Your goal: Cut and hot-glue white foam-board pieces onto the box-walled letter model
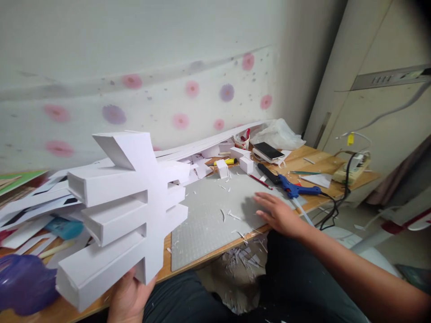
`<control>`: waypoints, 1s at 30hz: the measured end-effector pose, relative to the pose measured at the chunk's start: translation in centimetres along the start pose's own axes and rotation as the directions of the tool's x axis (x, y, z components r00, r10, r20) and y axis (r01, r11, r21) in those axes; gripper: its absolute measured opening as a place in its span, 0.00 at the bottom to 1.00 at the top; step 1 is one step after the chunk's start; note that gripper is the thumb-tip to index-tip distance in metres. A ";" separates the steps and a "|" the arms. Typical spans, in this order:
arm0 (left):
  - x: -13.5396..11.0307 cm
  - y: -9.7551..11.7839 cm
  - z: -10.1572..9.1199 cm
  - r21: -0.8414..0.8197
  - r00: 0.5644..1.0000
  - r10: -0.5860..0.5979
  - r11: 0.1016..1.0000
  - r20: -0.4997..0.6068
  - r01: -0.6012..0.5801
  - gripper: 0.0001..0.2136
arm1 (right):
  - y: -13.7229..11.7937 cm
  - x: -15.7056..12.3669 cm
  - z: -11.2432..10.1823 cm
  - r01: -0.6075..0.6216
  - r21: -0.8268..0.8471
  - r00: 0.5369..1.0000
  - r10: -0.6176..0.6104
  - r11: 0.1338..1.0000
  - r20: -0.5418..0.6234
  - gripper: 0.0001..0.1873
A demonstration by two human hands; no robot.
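Gripped white paper model (154, 197) from below in left hand (128, 296); held right hand (278, 213) loosely spread, empty, apparently over grey mat (202, 224).

Soft light, shadow on grey mat (205, 224), stretched edges, dark corner

From my distant seat, I would call this a room in a home, used as a small craft workshop. The homely sign is the sheet with pink and purple flowers (151, 103) on the wall (202, 27). The craft work is shown by the wooden worktop (311, 152), which carries a grey mat (202, 233), a blue glue gun (292, 186) and a yellow cutter (230, 161). Also the white paper model (153, 193) and the many paper scraps (240, 260) on the floor (215, 273) speak of handwork.
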State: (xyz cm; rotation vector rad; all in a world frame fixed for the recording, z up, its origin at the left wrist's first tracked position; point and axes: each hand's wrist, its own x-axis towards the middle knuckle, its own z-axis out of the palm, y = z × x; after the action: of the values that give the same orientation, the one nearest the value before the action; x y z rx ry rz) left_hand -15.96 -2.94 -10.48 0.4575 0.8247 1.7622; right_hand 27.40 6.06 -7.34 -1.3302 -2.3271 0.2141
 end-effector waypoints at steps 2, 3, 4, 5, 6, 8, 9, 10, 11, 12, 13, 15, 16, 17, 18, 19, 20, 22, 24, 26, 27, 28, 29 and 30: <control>-0.2 -0.1 0.8 0.000 1.000 0.020 1.000 -0.009 -0.020 0.40 | 0.6 -0.6 0.5 -0.149 -0.112 0.989 0.146 0.983 -0.026 0.28; -0.4 -0.2 1.4 0.003 0.999 0.035 0.999 -0.019 -0.035 0.39 | 0.3 -0.8 0.8 -0.167 -0.140 0.986 0.168 0.976 -0.002 0.30; -0.6 -0.2 1.9 0.009 0.998 0.049 0.999 -0.030 -0.049 0.39 | -0.6 -1.0 1.2 -0.144 -0.141 0.988 0.152 0.979 0.042 0.33; -0.8 -0.2 2.4 0.016 0.998 0.057 0.998 -0.041 -0.056 0.38 | -1.9 -1.2 1.5 -0.085 -0.106 0.991 0.096 0.991 0.099 0.36; -0.9 -0.2 2.7 0.023 0.997 0.063 0.998 -0.051 -0.062 0.38 | -3.6 -1.3 1.8 -0.003 -0.039 0.988 0.009 0.999 0.153 0.38; -0.9 -0.2 2.6 0.034 0.997 0.053 0.998 -0.058 -0.051 0.39 | -7.0 -1.5 1.9 0.237 0.185 0.932 -0.277 0.954 0.235 0.40; -0.8 -0.1 2.4 0.038 0.998 0.038 0.999 -0.056 -0.036 0.39 | -8.3 -1.4 1.8 0.340 0.306 0.880 -0.415 0.889 0.229 0.37; -0.7 -0.1 2.0 0.037 0.998 0.021 0.999 -0.052 -0.019 0.39 | -9.2 -1.1 1.6 0.399 0.381 0.846 -0.495 0.834 0.197 0.34; -0.5 0.0 1.5 0.033 0.999 0.005 0.999 -0.047 -0.004 0.40 | -9.4 -0.5 1.3 0.416 0.401 0.844 -0.511 0.816 0.165 0.30; -0.4 0.0 1.1 0.026 0.999 -0.007 1.000 -0.039 0.008 0.39 | -9.1 0.4 1.0 0.390 0.373 0.873 -0.467 0.842 0.141 0.27; -0.2 0.0 0.8 0.018 0.999 -0.015 1.000 -0.030 0.016 0.39 | -8.2 1.6 0.8 0.328 0.300 0.916 -0.379 0.896 0.129 0.24; -0.2 -0.1 0.8 0.001 1.000 -0.015 1.000 -0.017 0.015 0.38 | -5.5 4.7 0.7 0.143 0.119 0.978 -0.158 0.983 0.134 0.23; -0.3 -0.2 1.0 -0.007 1.000 -0.007 1.000 -0.018 0.007 0.38 | -3.9 6.6 0.9 0.088 0.076 0.988 -0.097 0.993 0.120 0.25; -0.4 -0.3 1.3 -0.014 1.000 0.006 1.000 -0.026 -0.007 0.37 | -2.5 8.4 1.2 0.039 0.037 0.993 -0.043 0.999 0.112 0.26; -0.5 -0.4 1.7 -0.021 0.999 0.019 1.000 -0.037 -0.020 0.37 | -1.2 10.2 1.6 -0.004 0.001 0.994 0.004 1.000 0.108 0.27; -0.6 -0.4 2.1 -0.027 0.998 0.032 0.999 -0.051 -0.033 0.38 | -0.2 11.9 2.1 -0.040 -0.029 0.993 0.043 0.999 0.112 0.28; -0.8 -0.5 2.4 -0.030 0.997 0.041 0.999 -0.061 -0.043 0.38 | 0.6 13.4 2.6 -0.069 -0.054 0.991 0.075 0.996 0.115 0.27; -0.9 -0.5 2.6 -0.028 0.997 0.044 0.999 -0.059 -0.046 0.38 | 1.5 15.7 3.6 -0.101 -0.090 0.986 0.111 0.991 0.122 0.25; -0.9 -0.4 2.2 -0.022 0.999 0.040 0.999 -0.029 -0.041 0.39 | 1.8 17.1 4.4 -0.104 -0.111 0.984 0.118 0.988 0.132 0.22; -0.7 -0.4 1.5 -0.027 0.999 0.030 0.999 0.016 -0.030 0.40 | 1.7 17.2 5.0 -0.084 -0.118 0.982 0.102 0.989 0.156 0.22; -0.6 -0.4 1.0 -0.036 0.999 0.020 0.999 0.040 -0.019 0.40 | 1.6 16.8 5.2 -0.066 -0.117 0.981 0.085 0.991 0.174 0.24; -0.5 -0.3 0.6 -0.049 0.998 0.010 0.999 0.062 -0.007 0.40 | 1.4 16.0 5.3 -0.039 -0.111 0.979 0.060 0.993 0.194 0.27; -0.4 -0.4 0.1 -0.064 0.997 0.000 0.998 0.082 0.005 0.40 | 1.1 15.1 5.3 -0.002 -0.100 0.976 0.024 0.995 0.217 0.31; -0.3 -0.4 -0.2 -0.078 0.995 -0.008 0.997 0.097 0.016 0.40 | 0.8 14.0 5.3 0.046 -0.081 0.970 -0.026 0.996 0.241 0.34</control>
State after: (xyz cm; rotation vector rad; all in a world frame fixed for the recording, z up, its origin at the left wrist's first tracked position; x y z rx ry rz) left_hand -15.74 -3.23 -10.86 0.4807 0.6856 1.7409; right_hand 19.49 18.79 -8.07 -1.3676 -2.5862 0.2804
